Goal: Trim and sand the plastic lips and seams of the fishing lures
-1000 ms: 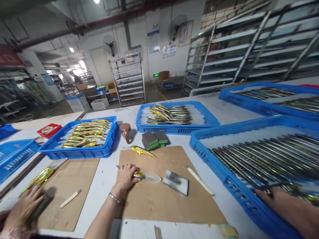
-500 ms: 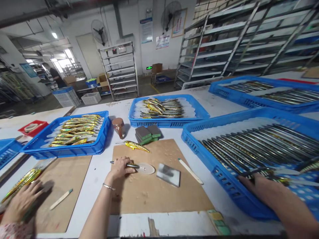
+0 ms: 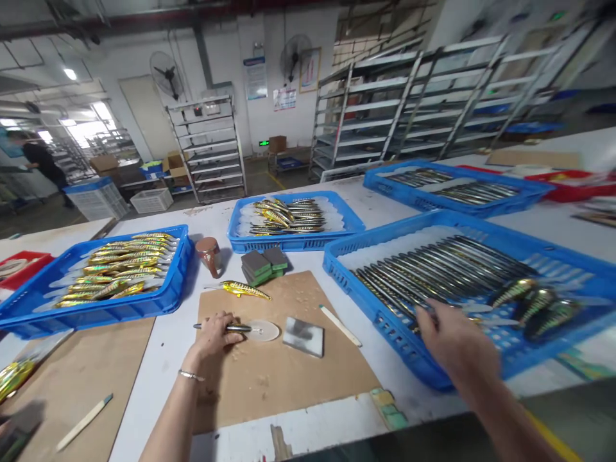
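My left hand (image 3: pixel 217 335) is closed round a dark, slim fishing lure (image 3: pixel 238 328) with a clear oval lip (image 3: pixel 264 330), low over the brown board (image 3: pixel 269 378). Partly blurred, my right hand (image 3: pixel 450 337) reaches into the large blue basket (image 3: pixel 380 333) at the right. Its fingers are closed on a lure at the near end of a row of dark lures (image 3: pixel 447 266); the palm covers most of that lure. A gold striped lure (image 3: pixel 245 290) lies on the board's far edge, and a grey-white block (image 3: pixel 304 336) rests right of my left hand.
Green-and-black sanding blocks (image 3: pixel 262 264) and a brown cup-like object (image 3: pixel 208 255) stand behind the board. A pale stick (image 3: pixel 340 325) lies at its right. Blue baskets of lures (image 3: pixel 293 240) (image 3: pixel 115 311) stand behind and left. Another person's hand (image 3: pixel 12 427) shows at lower left.
The view has swung right, so the whole bench sits further left. Both hands stay near the same spots. The neighbour's hand has mostly left the view.
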A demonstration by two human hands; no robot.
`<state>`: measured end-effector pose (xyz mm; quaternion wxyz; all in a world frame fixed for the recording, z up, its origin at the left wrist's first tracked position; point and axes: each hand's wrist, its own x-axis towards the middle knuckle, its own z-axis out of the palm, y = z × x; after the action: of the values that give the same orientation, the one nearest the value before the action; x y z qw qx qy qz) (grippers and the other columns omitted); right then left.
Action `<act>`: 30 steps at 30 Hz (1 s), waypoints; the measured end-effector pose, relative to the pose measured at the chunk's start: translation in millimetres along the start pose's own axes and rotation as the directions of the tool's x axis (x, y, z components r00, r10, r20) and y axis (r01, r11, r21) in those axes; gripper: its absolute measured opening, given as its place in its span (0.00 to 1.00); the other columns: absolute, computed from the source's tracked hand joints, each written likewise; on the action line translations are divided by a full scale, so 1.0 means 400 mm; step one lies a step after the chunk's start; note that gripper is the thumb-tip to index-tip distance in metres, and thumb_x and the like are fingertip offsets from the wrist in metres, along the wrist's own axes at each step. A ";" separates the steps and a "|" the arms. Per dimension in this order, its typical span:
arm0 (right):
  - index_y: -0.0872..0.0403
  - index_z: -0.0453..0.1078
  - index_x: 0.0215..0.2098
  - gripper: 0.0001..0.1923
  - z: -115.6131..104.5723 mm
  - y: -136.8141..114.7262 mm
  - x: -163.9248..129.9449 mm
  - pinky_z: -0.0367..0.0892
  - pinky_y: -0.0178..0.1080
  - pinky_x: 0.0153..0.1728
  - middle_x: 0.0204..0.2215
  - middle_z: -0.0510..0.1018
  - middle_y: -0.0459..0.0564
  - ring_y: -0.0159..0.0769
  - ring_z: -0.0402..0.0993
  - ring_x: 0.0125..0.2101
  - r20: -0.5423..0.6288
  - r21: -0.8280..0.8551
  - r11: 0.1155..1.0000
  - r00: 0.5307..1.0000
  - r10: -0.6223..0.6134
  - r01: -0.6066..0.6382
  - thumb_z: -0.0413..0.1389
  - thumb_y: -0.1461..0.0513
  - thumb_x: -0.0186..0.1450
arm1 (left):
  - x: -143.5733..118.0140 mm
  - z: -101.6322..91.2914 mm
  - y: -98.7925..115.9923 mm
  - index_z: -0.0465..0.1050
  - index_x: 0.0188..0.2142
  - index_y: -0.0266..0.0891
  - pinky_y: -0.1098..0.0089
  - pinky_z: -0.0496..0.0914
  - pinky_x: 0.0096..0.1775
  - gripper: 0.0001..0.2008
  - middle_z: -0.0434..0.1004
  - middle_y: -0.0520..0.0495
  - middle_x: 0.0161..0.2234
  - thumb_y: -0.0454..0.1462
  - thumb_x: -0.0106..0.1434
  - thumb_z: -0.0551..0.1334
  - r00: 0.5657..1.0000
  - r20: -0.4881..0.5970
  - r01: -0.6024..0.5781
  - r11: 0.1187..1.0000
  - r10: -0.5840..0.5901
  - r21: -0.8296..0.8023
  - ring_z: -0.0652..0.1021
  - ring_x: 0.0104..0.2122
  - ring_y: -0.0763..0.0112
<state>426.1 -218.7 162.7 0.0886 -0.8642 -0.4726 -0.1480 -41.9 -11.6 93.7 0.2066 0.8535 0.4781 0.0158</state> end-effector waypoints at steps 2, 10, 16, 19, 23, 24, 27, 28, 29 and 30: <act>0.60 0.73 0.59 0.24 -0.026 -0.096 -0.020 0.68 0.42 0.58 0.54 0.80 0.66 0.49 0.78 0.54 0.027 0.090 0.988 0.991 -0.128 0.126 0.40 0.59 0.78 | 0.004 0.000 0.005 0.78 0.47 0.47 0.61 0.63 0.49 0.11 0.80 0.47 0.47 0.41 0.65 0.64 1.000 -0.020 0.013 0.998 -0.012 0.058 0.77 0.51 0.57; 0.59 0.76 0.47 0.15 0.047 -0.303 0.020 0.70 0.37 0.43 0.41 0.84 0.62 0.45 0.83 0.46 0.502 0.057 0.943 0.807 -0.311 0.327 0.51 0.74 0.69 | -0.029 0.020 0.036 0.79 0.39 0.47 0.46 0.54 0.59 0.07 0.80 0.45 0.46 0.38 0.65 0.62 0.972 -0.235 0.039 0.996 -0.018 0.086 0.71 0.53 0.52; 0.62 0.75 0.51 0.20 0.104 -0.300 0.017 0.70 0.40 0.41 0.43 0.82 0.66 0.48 0.83 0.45 0.537 0.060 0.952 0.794 -0.285 0.301 0.45 0.75 0.71 | -0.066 0.077 0.037 0.80 0.36 0.46 0.52 0.56 0.62 0.08 0.80 0.45 0.49 0.35 0.66 0.61 0.967 -0.241 -0.084 0.996 0.080 -0.009 0.70 0.57 0.56; 0.63 0.73 0.54 0.18 0.119 -0.285 0.002 0.70 0.40 0.42 0.46 0.81 0.68 0.48 0.82 0.46 0.533 0.096 0.964 0.805 -0.261 0.249 0.46 0.71 0.73 | -0.076 0.090 0.040 0.78 0.37 0.44 0.55 0.58 0.61 0.10 0.79 0.42 0.48 0.30 0.65 0.59 0.969 -0.228 -0.106 0.994 0.099 -0.015 0.70 0.56 0.57; 0.64 0.63 0.66 0.25 0.116 -0.257 0.011 0.69 0.39 0.43 0.40 0.82 0.61 0.45 0.82 0.44 0.530 0.193 0.966 0.810 -0.249 0.171 0.46 0.69 0.72 | -0.085 0.081 0.045 0.76 0.36 0.43 0.57 0.59 0.60 0.09 0.77 0.43 0.47 0.28 0.59 0.62 0.969 -0.205 -0.143 0.990 0.136 -0.017 0.71 0.55 0.57; 0.63 0.60 0.68 0.27 0.109 -0.252 0.013 0.70 0.39 0.42 0.37 0.82 0.58 0.43 0.81 0.41 0.523 0.231 0.961 0.813 -0.254 0.152 0.44 0.69 0.72 | -0.086 0.077 0.046 0.76 0.36 0.42 0.56 0.59 0.60 0.09 0.77 0.43 0.46 0.28 0.58 0.63 0.969 -0.203 -0.147 0.989 0.141 -0.017 0.71 0.54 0.56; 0.59 0.61 0.69 0.27 0.068 -0.260 0.000 0.71 0.37 0.35 0.30 0.79 0.49 0.39 0.80 0.33 0.487 0.572 0.817 0.831 -0.268 -0.072 0.42 0.64 0.73 | -0.089 0.074 0.048 0.76 0.36 0.42 0.55 0.59 0.59 0.09 0.77 0.42 0.45 0.27 0.58 0.63 0.968 -0.207 -0.148 0.989 0.143 -0.010 0.71 0.53 0.56; 0.58 0.64 0.67 0.26 0.051 -0.272 -0.012 0.71 0.37 0.33 0.30 0.79 0.49 0.39 0.79 0.31 0.490 0.709 0.680 0.824 -0.284 -0.188 0.44 0.60 0.73 | -0.088 0.075 0.048 0.76 0.36 0.42 0.55 0.59 0.59 0.09 0.77 0.42 0.46 0.27 0.59 0.63 0.968 -0.208 -0.147 0.989 0.143 -0.006 0.71 0.53 0.57; 0.57 0.68 0.64 0.25 0.033 -0.287 -0.029 0.72 0.37 0.31 0.31 0.80 0.50 0.40 0.80 0.32 0.500 0.806 0.511 0.807 -0.315 -0.300 0.47 0.56 0.72 | -0.088 0.077 0.047 0.76 0.36 0.42 0.55 0.59 0.59 0.09 0.77 0.42 0.46 0.28 0.60 0.62 0.967 -0.209 -0.147 0.989 0.144 -0.003 0.71 0.53 0.57; 0.56 0.71 0.61 0.25 0.016 -0.307 -0.049 0.73 0.38 0.32 0.34 0.82 0.53 0.41 0.81 0.35 0.508 0.851 0.353 0.779 -0.369 -0.388 0.52 0.53 0.71 | -0.087 0.080 0.046 0.76 0.37 0.42 0.55 0.59 0.59 0.08 0.77 0.42 0.46 0.28 0.62 0.62 0.967 -0.211 -0.147 0.989 0.144 0.002 0.71 0.53 0.57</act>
<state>313.7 -166.1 151.7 0.4021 -0.6520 -0.4635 0.4455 -38.6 -59.7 77.2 0.1591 0.8783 0.4332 0.1246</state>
